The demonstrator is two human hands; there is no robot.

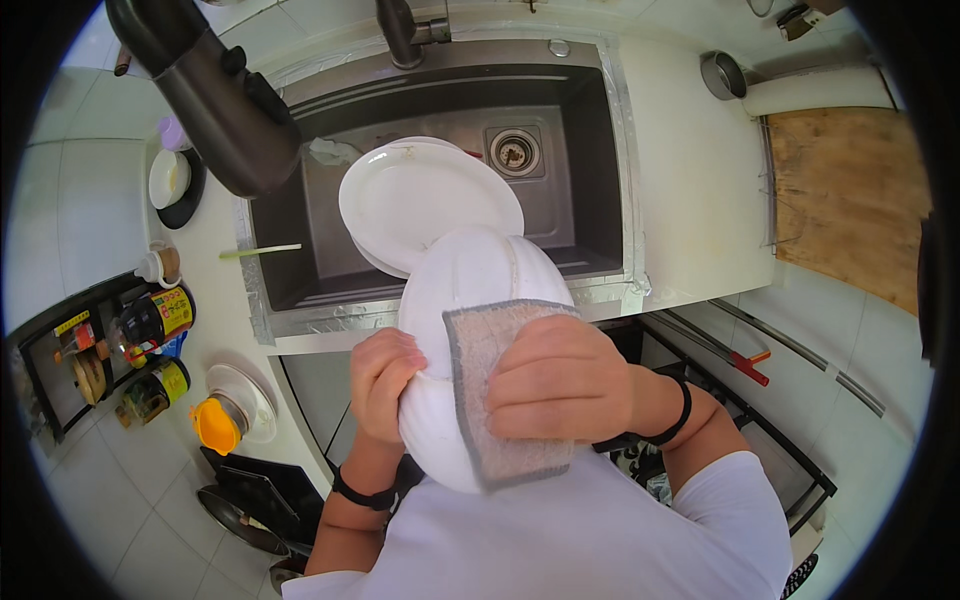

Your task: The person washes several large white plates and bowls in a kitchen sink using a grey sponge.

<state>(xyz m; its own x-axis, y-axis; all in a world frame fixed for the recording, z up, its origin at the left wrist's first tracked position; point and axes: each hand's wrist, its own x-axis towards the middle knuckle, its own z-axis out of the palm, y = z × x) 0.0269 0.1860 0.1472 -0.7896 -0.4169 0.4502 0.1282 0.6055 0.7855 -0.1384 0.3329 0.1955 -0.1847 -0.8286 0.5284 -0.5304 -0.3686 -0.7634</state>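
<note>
My left hand [384, 384] grips the left rim of a white oval plate [465, 270], held up in front of my chest at the sink's near edge. A raised ring on the face toward me suggests its underside. My right hand [561, 381] presses a greyish-pink cloth with a grey border [517, 469] flat against this plate, its fingers curled over the cloth. Beyond it, more white oval plates [427, 199] lie stacked in the dark sink [592, 225]. The held plate overlaps the near part of the stack, so I cannot tell whether they touch.
A dark faucet [401, 41] stands behind the sink; a large dark spray head [225, 112] looms at upper left. A green-white stalk [261, 251] crosses the left sink edge. Sauce jars [157, 315] and a yellow-topped container [217, 426] stand left. A wooden board [847, 195] is right.
</note>
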